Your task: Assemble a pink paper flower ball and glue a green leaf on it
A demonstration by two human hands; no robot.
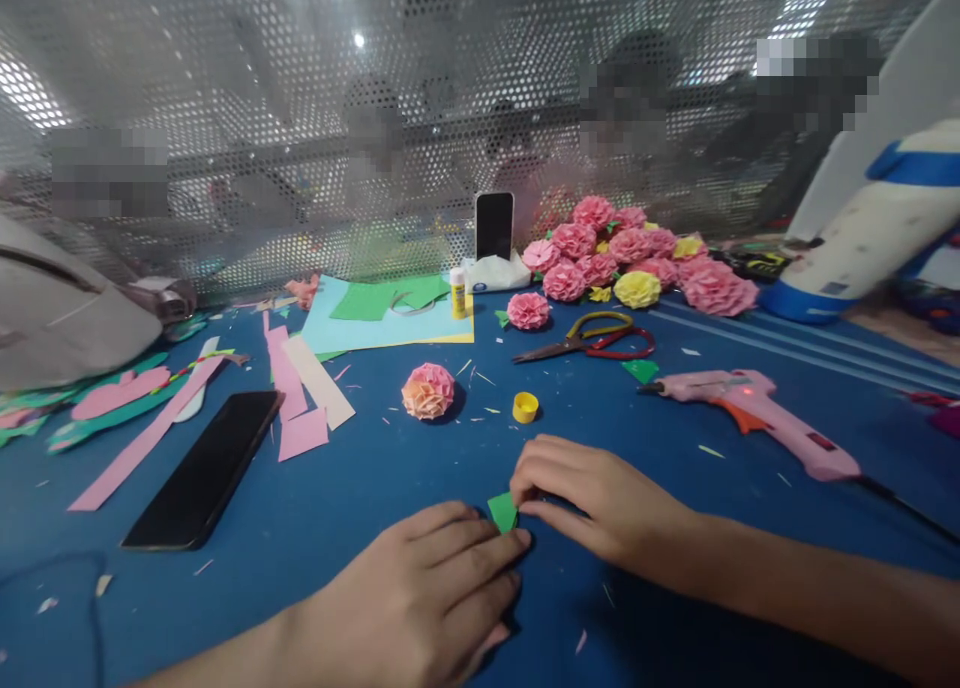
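Observation:
Both of my hands meet over a small green paper piece [502,511] lying on the blue table [360,488]. My left hand [424,593] rests low at the front, fingers pressed together, its fingertip on the paper's near edge. My right hand [600,498] comes in from the right, its fingers curled and pinching the paper's right side. A pink and orange paper flower [428,391] and a yellow cap [525,407] lie just beyond the hands.
A black phone [206,468] lies at the left beside pink paper strips [300,388]. Scissors [589,338] and a pink glue gun [757,413] lie at the right. Several pink and yellow paper flowers [630,263], a glue stick [457,293], coloured sheets [375,313] and an upright phone [494,225] stand before the perforated screen.

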